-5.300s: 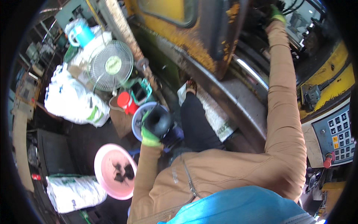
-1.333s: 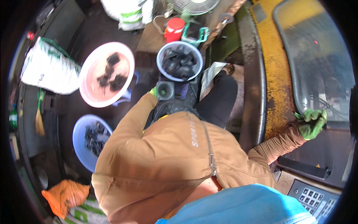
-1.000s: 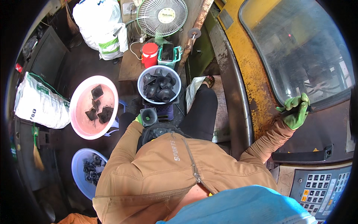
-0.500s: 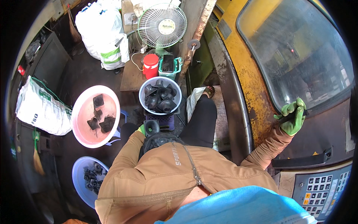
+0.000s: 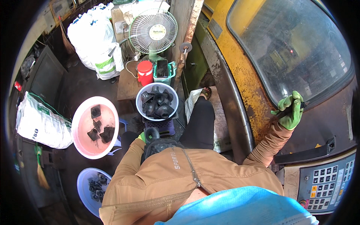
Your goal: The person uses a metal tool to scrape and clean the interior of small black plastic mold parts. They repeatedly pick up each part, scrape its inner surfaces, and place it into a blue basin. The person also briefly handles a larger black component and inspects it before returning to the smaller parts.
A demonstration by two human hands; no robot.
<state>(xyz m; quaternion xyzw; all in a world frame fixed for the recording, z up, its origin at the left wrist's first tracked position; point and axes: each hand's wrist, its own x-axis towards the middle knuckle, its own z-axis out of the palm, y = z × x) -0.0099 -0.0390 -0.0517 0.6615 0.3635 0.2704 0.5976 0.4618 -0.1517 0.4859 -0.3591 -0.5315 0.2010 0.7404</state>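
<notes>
My left hand (image 5: 143, 137) wears a green glove and holds a black rubber sleeve part (image 5: 151, 134) in front of my chest, just below a grey-blue basin (image 5: 139, 100) full of similar black parts. My right hand (image 5: 290, 111), also in a green glove, is stretched out to the right and grips a dark handle (image 5: 285, 112) on the yellow machine door (image 5: 240, 67) with its window. My tan jacket hides most of my left forearm.
A pink basin (image 5: 81, 142) with a few black parts sits to the left, a blue basin (image 5: 84, 193) lower left. White sacks (image 5: 37, 122), a desk fan (image 5: 153, 32), a red container (image 5: 145, 72) and a teal basket (image 5: 163, 71) stand behind. A keypad panel (image 5: 325, 185) is lower right.
The view has swung, so the basins and fan sit lower in the picture. My left hand stays by my chest with the black part; my right hand keeps its grip on the door handle.
</notes>
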